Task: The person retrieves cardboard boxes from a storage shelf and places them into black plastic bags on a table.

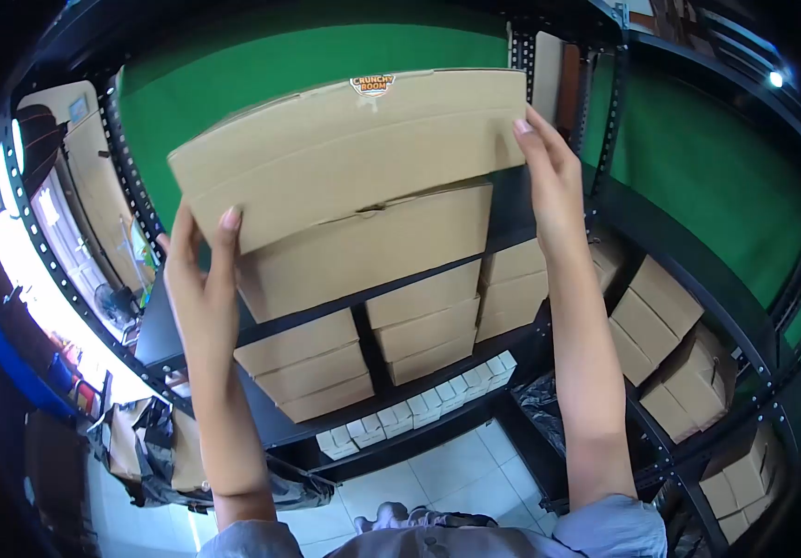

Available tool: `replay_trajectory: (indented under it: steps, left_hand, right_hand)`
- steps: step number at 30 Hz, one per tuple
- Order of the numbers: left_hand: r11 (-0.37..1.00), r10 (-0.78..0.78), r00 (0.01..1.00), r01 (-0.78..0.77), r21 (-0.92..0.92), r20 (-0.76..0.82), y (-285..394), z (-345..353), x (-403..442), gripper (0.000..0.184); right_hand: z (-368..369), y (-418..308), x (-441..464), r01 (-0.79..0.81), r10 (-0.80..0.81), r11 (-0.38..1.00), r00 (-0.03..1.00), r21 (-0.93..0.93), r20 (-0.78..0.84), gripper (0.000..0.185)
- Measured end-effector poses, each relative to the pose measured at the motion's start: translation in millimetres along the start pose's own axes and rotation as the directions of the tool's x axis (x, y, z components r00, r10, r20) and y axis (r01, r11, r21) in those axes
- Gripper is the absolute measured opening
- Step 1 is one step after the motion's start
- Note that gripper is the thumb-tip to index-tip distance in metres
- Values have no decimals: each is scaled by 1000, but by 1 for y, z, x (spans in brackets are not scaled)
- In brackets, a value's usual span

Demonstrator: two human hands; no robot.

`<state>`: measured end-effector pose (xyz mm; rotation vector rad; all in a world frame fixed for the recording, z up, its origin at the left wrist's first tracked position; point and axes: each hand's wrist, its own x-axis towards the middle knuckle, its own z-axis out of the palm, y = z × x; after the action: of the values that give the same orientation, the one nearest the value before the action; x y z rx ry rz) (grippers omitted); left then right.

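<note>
A long brown cardboard box (354,163) with a "Crunchy Room" sticker (372,86) on its upper edge is held between my two hands, its left end lower in view. My left hand (203,256) grips the left end, with the thumb on the front face. At the right end, my right hand (549,163) has its thumb on the front and its fingers around the corner. Directly below is another cardboard box (372,246) on the black shelf (317,310). Whether the upper box rests on it, I cannot tell.
Stacked cardboard boxes (423,321) fill the level beneath, above a row of small white boxes (419,405). More cartons (656,307) stand on the right rack. Perforated black posts (612,121) flank the shelf, and green backing (261,70) is behind. Black plastic-wrapped cartons (154,442) sit at lower left.
</note>
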<state>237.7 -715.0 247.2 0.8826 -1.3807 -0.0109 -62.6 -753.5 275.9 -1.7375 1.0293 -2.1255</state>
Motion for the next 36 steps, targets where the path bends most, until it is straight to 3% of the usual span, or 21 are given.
replay_trajectory:
  steps: [6,8,10,12,14,16,18,20,22,23,24,25,26,28,30,34,36]
  left_hand:
    - [997,14,1000,-16,-77,-27,38,7,-60,39]
    - [959,-33,994,60,-276,102,35,16,-88,46]
    - [941,53,978,18,-339,200,25,33,-115,50]
    - [925,140,899,30,-378,415,11,49,-131,55]
    - [919,200,881,-17,-394,430,18,73,-144,58]
    - [905,262,860,-61,-421,438,28,92,-160,61]
    - [815,501,767,-262,-517,401,37,104,-183,65]
    - [774,546,729,-250,-582,413,38,109,-214,65]
    - [685,516,716,-17,-728,469,46,110,-241,68]
    - [652,547,694,-3,-758,468,50,110,-253,68]
    - [548,365,670,408,-731,647,52,111,-263,71]
    - [348,214,527,746,-568,822,53,111,-273,73]
    - [332,250,505,757,-563,826,49,113,-285,73]
    - [110,138,52,992,-67,989,34,112,-308,80]
    - [126,121,-115,987,99,986,35,109,-339,83]
    - [223,188,-241,955,197,952,31,87,-415,70]
    - [292,207,-340,916,273,917,46,82,-439,70]
  right_hand:
    - [-51,-34,-63,116,-45,955,966,274,-253,47]
    - [-77,-32,-88,142,-33,937,945,319,-325,42]
    - [-108,-30,-110,94,32,948,923,305,-384,48]
    - [-139,-28,-129,18,213,810,922,587,-323,62]
    - [-163,-33,-149,-76,290,816,911,572,-293,68]
    - [-175,-32,-170,-138,347,912,760,386,-550,62]
    - [-206,-21,-209,-69,327,914,711,400,-623,54]
    - [-224,-32,-249,-15,323,909,658,417,-680,51]
    - [-237,-43,-289,-19,315,923,608,383,-729,53]
    - [-239,-46,-311,-55,316,935,574,350,-755,55]
    - [-241,-50,-333,-89,315,943,540,320,-781,59]
    - [-249,-51,-359,-136,330,940,591,313,-736,60]
    - [-256,-56,-383,-191,353,934,641,303,-681,61]
    - [-259,-71,-429,-308,385,921,614,240,-689,66]
    - [-257,-90,-483,-388,439,882,469,267,-766,59]
    - [-246,-145,-595,-389,407,881,332,269,-851,51]
    - [-243,-192,-637,-324,485,861,292,392,-824,58]
